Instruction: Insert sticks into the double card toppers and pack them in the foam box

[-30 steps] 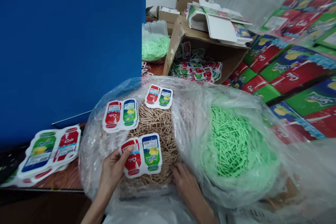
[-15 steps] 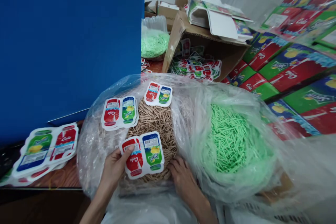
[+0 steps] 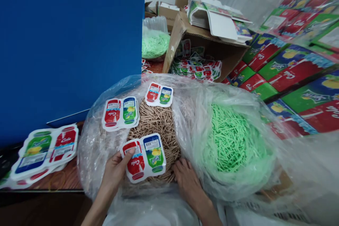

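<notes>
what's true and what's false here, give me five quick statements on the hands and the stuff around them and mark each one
1. The left hand holds a printed card. True.
2. The right hand holds up a card too. False: no card shows in it; its fingers are at the edge of the brown sticks.
3. The green sticks are to the right of the brown ones. True.
4. The blue panel stands on the far right. False: it fills the upper left.
5. The open cardboard box contains a pile of cards. True.
</notes>
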Demonstrator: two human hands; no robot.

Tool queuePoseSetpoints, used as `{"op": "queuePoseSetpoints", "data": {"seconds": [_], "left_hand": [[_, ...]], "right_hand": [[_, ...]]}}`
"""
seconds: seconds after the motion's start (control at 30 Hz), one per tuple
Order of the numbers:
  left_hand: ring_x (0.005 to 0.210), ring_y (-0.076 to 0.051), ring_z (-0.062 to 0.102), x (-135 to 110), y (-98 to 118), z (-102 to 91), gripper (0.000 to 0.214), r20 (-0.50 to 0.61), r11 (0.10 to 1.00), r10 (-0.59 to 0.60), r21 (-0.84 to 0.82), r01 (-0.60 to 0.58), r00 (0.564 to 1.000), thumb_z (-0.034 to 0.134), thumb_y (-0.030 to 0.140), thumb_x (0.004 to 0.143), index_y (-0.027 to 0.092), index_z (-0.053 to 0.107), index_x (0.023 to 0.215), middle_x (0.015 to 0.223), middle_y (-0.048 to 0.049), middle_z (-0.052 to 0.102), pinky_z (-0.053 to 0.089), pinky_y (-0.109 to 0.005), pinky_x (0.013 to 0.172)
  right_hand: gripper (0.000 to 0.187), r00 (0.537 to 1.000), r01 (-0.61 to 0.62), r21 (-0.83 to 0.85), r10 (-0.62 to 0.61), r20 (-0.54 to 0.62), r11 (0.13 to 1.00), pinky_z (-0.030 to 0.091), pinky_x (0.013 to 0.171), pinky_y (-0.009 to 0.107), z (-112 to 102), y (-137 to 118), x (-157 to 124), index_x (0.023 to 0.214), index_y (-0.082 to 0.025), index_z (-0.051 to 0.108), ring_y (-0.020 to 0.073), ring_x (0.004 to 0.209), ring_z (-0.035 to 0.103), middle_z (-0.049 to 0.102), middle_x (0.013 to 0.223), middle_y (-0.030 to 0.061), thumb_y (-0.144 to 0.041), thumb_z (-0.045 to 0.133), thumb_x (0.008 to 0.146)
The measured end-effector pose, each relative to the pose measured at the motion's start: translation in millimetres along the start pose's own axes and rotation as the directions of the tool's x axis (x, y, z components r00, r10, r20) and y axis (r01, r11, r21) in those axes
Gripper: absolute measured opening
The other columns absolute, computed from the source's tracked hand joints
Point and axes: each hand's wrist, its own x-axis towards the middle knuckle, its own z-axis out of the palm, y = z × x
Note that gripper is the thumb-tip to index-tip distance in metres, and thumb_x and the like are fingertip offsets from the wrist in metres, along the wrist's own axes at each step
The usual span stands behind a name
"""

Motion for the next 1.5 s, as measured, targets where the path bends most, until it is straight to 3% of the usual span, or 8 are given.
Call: {"op": "queuePoseSetpoints", "data": {"seconds": [0.43, 0.63, 0.77, 0.87, 1.0, 1.2, 1.37, 1.5], "left_hand": [[0.073, -0.027, 0.073, -6, 17, -18.8, 0.03, -0.074, 0.987, 0.02, -0.159, -0.031, 0.997, 0.084, 0.021, 0.048, 0.016, 0.072, 0.075, 0.068, -0.0012, 0.077, 0.06, -0.031, 0.061], [0.069, -0.028, 0.072, -17, 28, -23.5, 0.037, -0.103, 0.987, 0.023, -0.159, -0.039, 0.994, 0.087, 0.02, 0.041, 0.017, 0.071, 0.075, 0.068, -0.0018, 0.077, 0.06, -0.033, 0.059], [0.054, -0.023, 0.068, -21, 17, -26.5, 0.026, 0.123, 0.994, -0.002, 0.113, -0.012, 0.992, 0.083, 0.033, 0.053, 0.016, 0.071, 0.068, 0.057, -0.0023, 0.072, 0.056, -0.029, 0.05], [0.048, -0.015, 0.062, -23, 2, -19.5, 0.024, 0.465, 0.885, -0.091, 0.444, -0.143, 0.881, 0.07, 0.04, 0.07, 0.016, 0.071, 0.068, 0.056, -0.0009, 0.069, 0.048, -0.021, 0.044], [0.058, -0.013, 0.06, -27, -14, 5.3, 0.021, 0.726, 0.478, -0.144, 0.646, -0.595, 0.672, 0.059, 0.033, 0.08, 0.02, 0.074, 0.074, 0.064, -0.0006, 0.069, 0.045, -0.019, 0.056], [0.061, -0.014, 0.058, -23, -29, 35.1, 0.017, 0.802, 0.376, -0.173, 0.59, -0.715, 0.571, 0.059, 0.026, 0.078, 0.023, 0.076, 0.077, 0.066, 0.001, 0.072, 0.042, -0.02, 0.06], [0.054, -0.011, 0.05, -15, -30, 38.8, 0.023, 0.737, 0.403, -0.161, 0.656, -0.638, 0.656, 0.051, 0.015, 0.076, 0.015, 0.071, 0.066, 0.059, 0.0031, 0.064, 0.037, -0.019, 0.054], [0.055, -0.012, 0.051, -20, -28, 29.8, 0.018, 0.748, 0.38, -0.244, 0.659, -0.649, 0.617, 0.057, 0.016, 0.073, 0.019, 0.075, 0.072, 0.06, 0.0032, 0.067, 0.037, -0.019, 0.054]], "right_hand": [[0.022, 0.994, -0.079, 0.441, 0.105, -0.035, 0.894, 0.04, 0.079, 0.04, -15, 9, 12, 0.08, -0.017, 0.054, 0.0248, 0.085, 0.052, 0.059, 0.084, 0.0088, -0.001, 0.039, 0.08], [0.024, 0.958, -0.127, 0.833, 0.284, -0.037, 0.538, 0.042, 0.08, 0.034, -36, -2, 31, 0.084, -0.022, 0.049, 0.019, 0.081, 0.053, 0.056, 0.082, 0.003, -0.031, 0.03, 0.095], [0.031, 0.933, -0.143, 0.977, 0.352, 0.079, 0.161, 0.043, 0.079, 0.035, -42, -13, 48, 0.077, -0.023, 0.05, 0.0187, 0.074, 0.056, 0.055, 0.071, -0.0004, -0.05, 0.042, 0.089], [0.034, 0.922, -0.178, 0.97, 0.315, 0.224, -0.169, 0.046, 0.066, 0.032, -44, -18, 60, 0.077, -0.022, 0.05, 0.0157, 0.062, 0.057, 0.053, 0.065, -0.0034, -0.056, 0.052, 0.081], [0.036, 0.92, -0.228, 0.849, 0.181, 0.348, -0.476, 0.047, 0.063, 0.03, -51, -22, 71, 0.081, -0.019, 0.053, 0.0119, 0.056, 0.057, 0.053, 0.064, -0.0048, -0.049, 0.069, 0.07], [0.037, 0.921, -0.235, 0.74, 0.1, 0.378, -0.631, 0.045, 0.058, 0.026, -56, -37, 76, 0.079, -0.016, 0.057, 0.0116, 0.053, 0.058, 0.056, 0.06, -0.0045, -0.042, 0.078, 0.062], [0.04, 0.908, -0.125, 0.692, 0.199, 0.368, -0.711, 0.042, 0.057, 0.023, -51, -47, 72, 0.086, -0.018, 0.059, 0.0106, 0.056, 0.057, 0.057, 0.062, -0.0057, -0.038, 0.082, 0.06], [0.035, 0.914, -0.124, 0.677, 0.182, 0.363, -0.725, 0.041, 0.058, 0.023, -50, -41, 73, 0.08, -0.017, 0.06, 0.0087, 0.054, 0.053, 0.054, 0.061, -0.0061, -0.037, 0.082, 0.06]]}}
